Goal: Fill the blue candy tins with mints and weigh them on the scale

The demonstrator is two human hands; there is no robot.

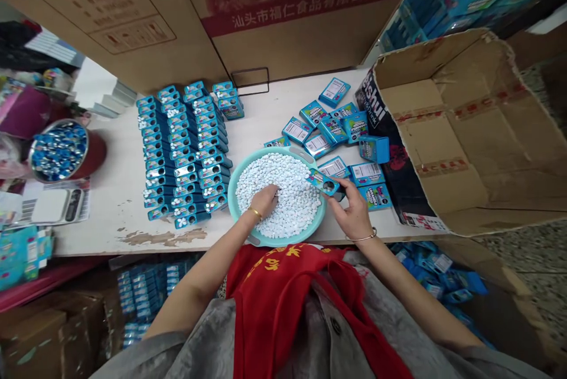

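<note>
A turquoise bowl (235, 173) full of small white tablets (287, 196) sits at the table's near edge. My left hand (264, 200) is down in the tablets, its fingers curled into the heap. My right hand (349, 208) grips a small blue box (323, 182) over the bowl's right rim, its open end towards the tablets. Loose blue boxes (336, 131) lie scattered right of the bowl. Rows of standing blue boxes (186, 152) are lined up to its left.
A large open cardboard carton (469, 131) lies on its side at the right. Tall brown cartons (283, 19) stand behind the table. A metal pot (62, 152) of blue pieces and a small scale (53, 205) sit at the left. More blue boxes (142, 290) fill a carton under the table.
</note>
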